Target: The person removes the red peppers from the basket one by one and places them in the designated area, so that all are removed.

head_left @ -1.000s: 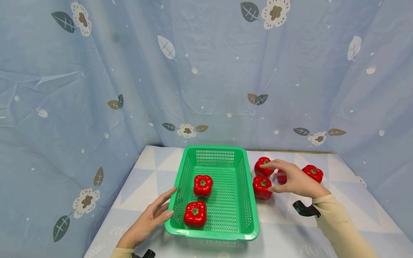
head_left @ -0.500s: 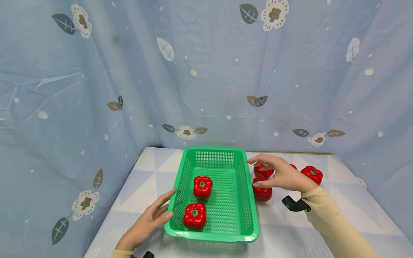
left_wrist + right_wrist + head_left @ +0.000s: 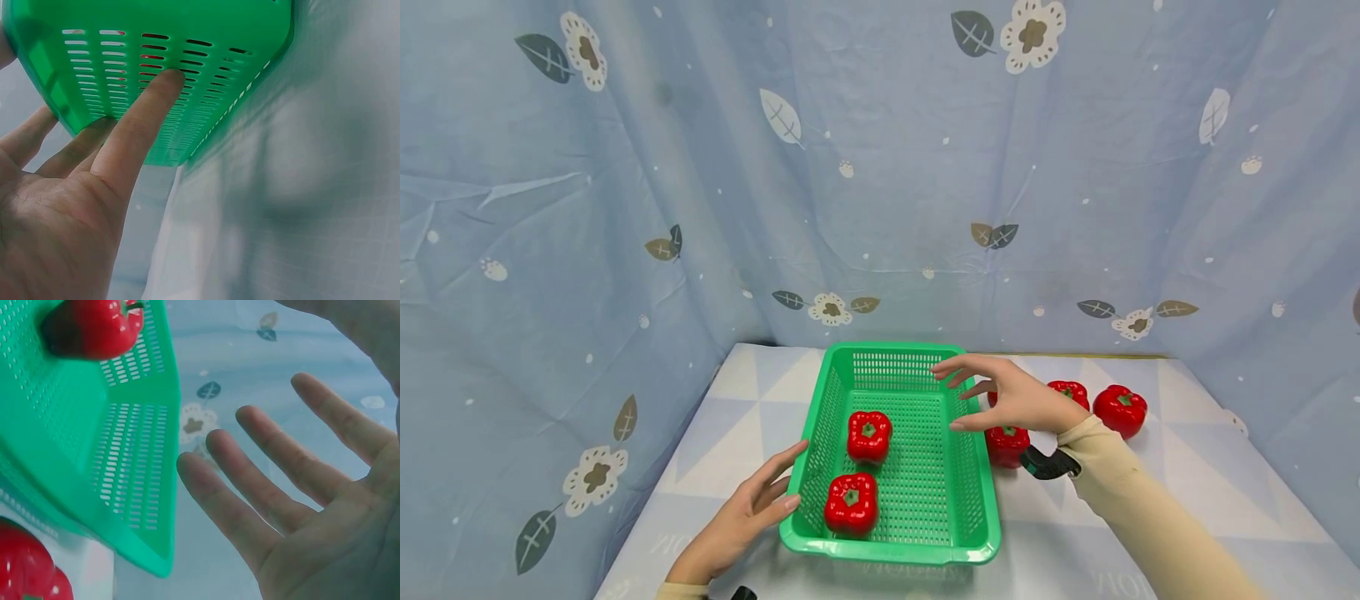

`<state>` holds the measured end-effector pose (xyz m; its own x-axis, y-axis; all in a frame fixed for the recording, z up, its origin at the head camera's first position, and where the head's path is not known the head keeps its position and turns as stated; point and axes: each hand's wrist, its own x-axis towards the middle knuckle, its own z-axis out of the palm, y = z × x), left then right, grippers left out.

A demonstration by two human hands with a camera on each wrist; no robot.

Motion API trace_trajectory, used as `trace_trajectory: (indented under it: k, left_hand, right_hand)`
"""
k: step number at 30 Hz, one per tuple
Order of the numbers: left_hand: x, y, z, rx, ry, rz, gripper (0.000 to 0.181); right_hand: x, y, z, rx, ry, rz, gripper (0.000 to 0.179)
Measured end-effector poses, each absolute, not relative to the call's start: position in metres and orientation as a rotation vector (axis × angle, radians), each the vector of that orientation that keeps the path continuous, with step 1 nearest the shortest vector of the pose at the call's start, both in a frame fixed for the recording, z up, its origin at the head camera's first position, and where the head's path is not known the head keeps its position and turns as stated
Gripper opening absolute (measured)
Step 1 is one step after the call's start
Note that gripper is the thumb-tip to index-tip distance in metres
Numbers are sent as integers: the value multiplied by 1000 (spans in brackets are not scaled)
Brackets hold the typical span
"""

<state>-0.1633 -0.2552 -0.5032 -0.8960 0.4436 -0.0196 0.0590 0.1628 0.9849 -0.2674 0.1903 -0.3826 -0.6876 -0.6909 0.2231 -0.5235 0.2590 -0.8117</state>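
Right hand [image 3: 1009, 395] has moved left above the basket's [image 3: 887, 552] right rim, fingers parted, empty, with peppers [image 3: 852, 507] inside lying left, nearer the left hand [image 3: 742, 518], whose extended fingers touch the basket

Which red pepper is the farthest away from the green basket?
The rightmost pepper in the head view, on the table; every other pepper is inside the basket or closer to it.

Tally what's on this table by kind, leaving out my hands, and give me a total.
Green basket: 1
Red peppers: 6 (2 inside it, 4 to its right on the table, one mostly hidden by the right hand)
Total: 7
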Motion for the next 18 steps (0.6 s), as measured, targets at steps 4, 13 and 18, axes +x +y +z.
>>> trace_trajectory:
  k: [4, 13, 18]
  left_hand:
    - [-164, -255, -503, 485, 2140, 1790, 67]
    - [-163, -254, -502, 449, 2138, 1794, 68]
    - [-163, -254, -502, 438, 2146, 1791, 68]
  right_hand:
    - [-274, 180, -384, -1132, 2303, -1402, 70]
    - [-289, 156, -385, -1136, 2179, -1414, 73]
    - [-295, 142, -384, -1155, 2122, -1427, 75]
